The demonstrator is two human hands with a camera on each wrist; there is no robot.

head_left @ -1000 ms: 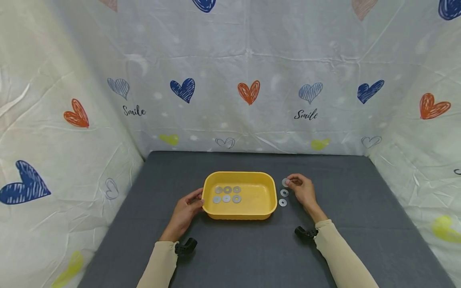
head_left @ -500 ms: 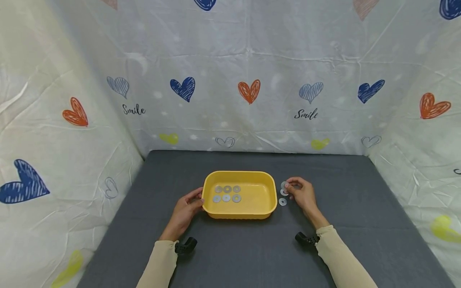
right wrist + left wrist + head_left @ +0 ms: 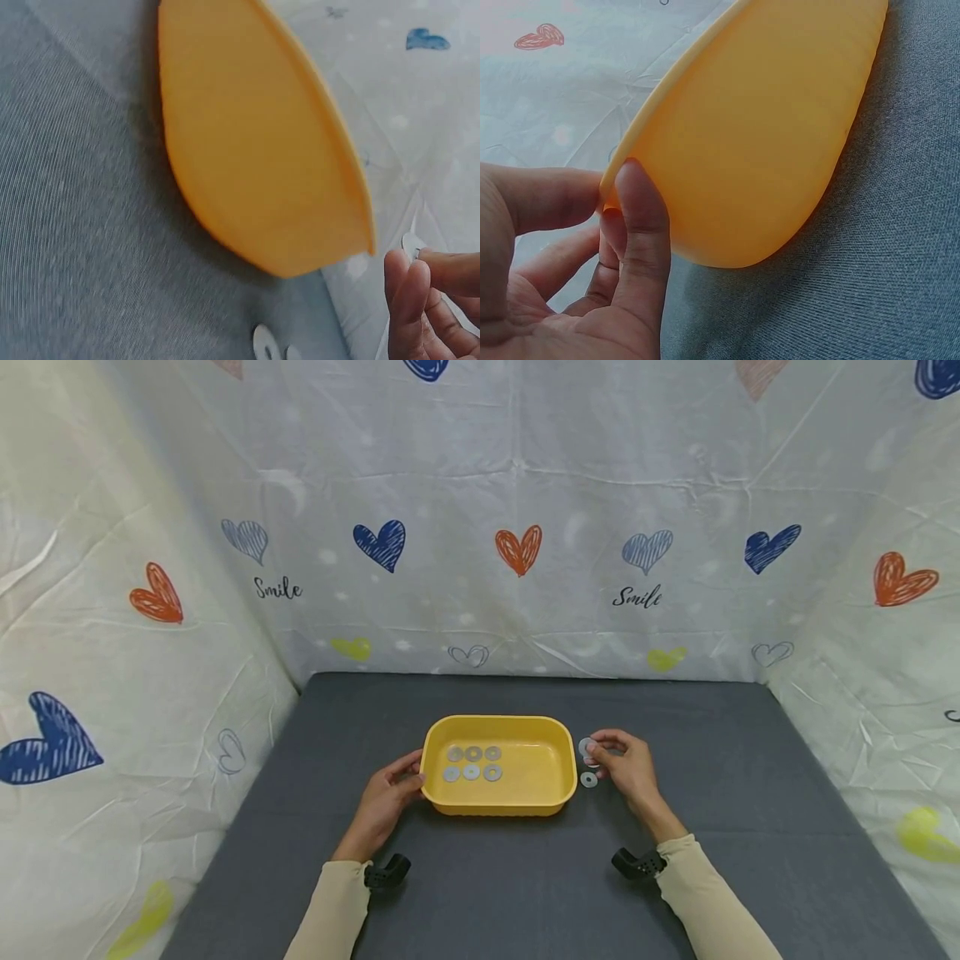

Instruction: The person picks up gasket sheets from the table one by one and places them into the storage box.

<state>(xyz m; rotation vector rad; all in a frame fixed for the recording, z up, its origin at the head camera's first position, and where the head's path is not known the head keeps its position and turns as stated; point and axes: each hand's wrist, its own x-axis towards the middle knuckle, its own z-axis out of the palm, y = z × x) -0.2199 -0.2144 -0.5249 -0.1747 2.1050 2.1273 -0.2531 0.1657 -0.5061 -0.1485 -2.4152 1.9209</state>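
A yellow plastic tray [image 3: 536, 777] stands on the dark cloth, with several flat metal washers [image 3: 492, 772] in two rows on the left of its floor. My left hand [image 3: 384, 800] pinches the tray's left rim; in the left wrist view the thumb [image 3: 643, 206] lies against the outer wall. Right of the tray, my right hand [image 3: 630, 770] pinches one washer [image 3: 409, 244] between thumb and fingertips, raised off the cloth. Below those fingers a loose washer [image 3: 588, 780] lies close to the tray's right side. Another is mostly hidden behind the right fingers.
Dark grey cloth [image 3: 480, 893] covers the table. A white curtain [image 3: 577, 452] with printed hearts hangs behind it and along both sides. Black wrist straps [image 3: 637, 863] sit at both sleeve ends.
My right hand has lifted the farthest of the three loose washers and brought it slightly left toward the tray's rim. My left hand stays at the left rim.
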